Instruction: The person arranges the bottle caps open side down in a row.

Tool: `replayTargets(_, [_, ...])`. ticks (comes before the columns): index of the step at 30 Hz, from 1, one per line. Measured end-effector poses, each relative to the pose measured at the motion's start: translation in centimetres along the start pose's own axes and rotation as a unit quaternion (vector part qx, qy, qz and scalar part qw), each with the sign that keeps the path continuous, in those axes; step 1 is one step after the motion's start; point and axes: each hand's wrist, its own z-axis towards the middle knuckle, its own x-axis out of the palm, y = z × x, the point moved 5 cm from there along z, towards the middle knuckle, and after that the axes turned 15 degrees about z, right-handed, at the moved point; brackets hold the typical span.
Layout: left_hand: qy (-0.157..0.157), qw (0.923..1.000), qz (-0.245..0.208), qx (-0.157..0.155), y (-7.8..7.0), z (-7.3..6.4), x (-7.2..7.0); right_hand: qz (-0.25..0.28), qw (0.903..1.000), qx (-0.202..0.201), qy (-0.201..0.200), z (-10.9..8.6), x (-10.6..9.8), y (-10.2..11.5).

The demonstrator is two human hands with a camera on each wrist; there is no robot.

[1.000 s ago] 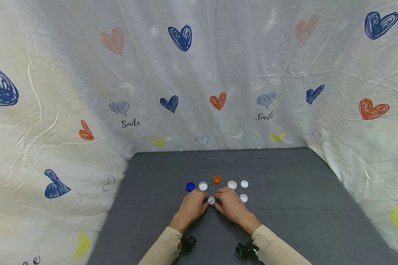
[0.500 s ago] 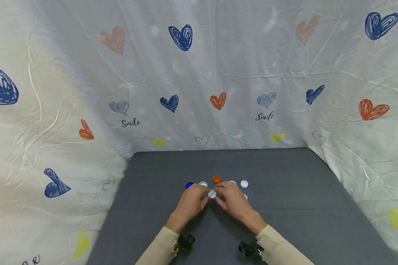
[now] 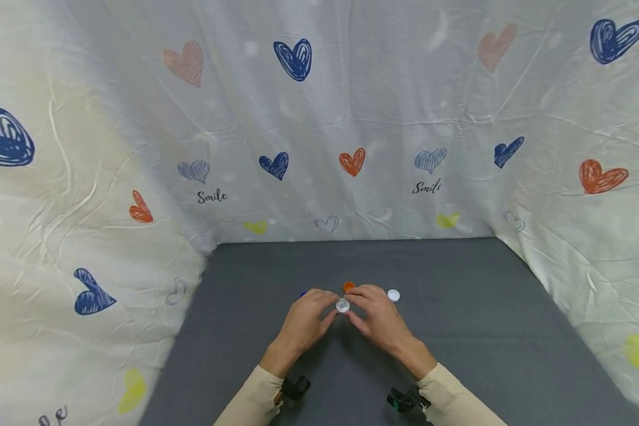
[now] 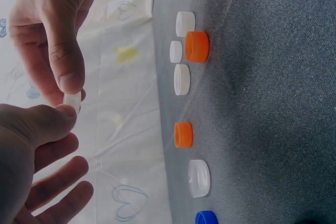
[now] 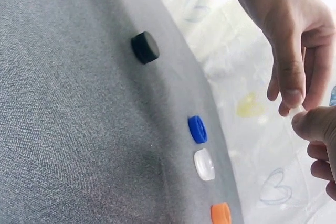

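Between my two hands, a small white bottle cap (image 3: pixel 343 305) is held up above the grey table. My left hand (image 3: pixel 303 322) pinches it from the left, and my right hand (image 3: pixel 383 322) pinches it from the right. In the left wrist view the ridged side of this white cap (image 4: pixel 72 100) shows between the two thumbs. The right wrist view shows only a sliver of it, mostly hidden by thumb and fingers. Behind the hands an orange cap (image 3: pixel 348 287), a white cap (image 3: pixel 393 295) and a bit of a blue cap (image 3: pixel 303 294) show.
Several loose caps lie below the hands: a second orange cap (image 4: pixel 197 46), a small white cap (image 4: pixel 176 52), a translucent cap (image 4: pixel 199 178) and a black cap (image 5: pixel 145 48). A curtain printed with hearts (image 3: pixel 319 118) surrounds the grey tabletop (image 3: pixel 484 331).
Both hands have risen and moved slightly away from me with the white cap between them. In the head view they now cover more of the caps lying behind.
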Motion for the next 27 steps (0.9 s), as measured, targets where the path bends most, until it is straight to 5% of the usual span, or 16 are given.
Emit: replayTargets(27, [-0.110,0.9920,0.025,0.056,-0.7,-0.1,-0.9,0.056,0.9976,0.034,-0.022,-0.1,-1.2,0.2])
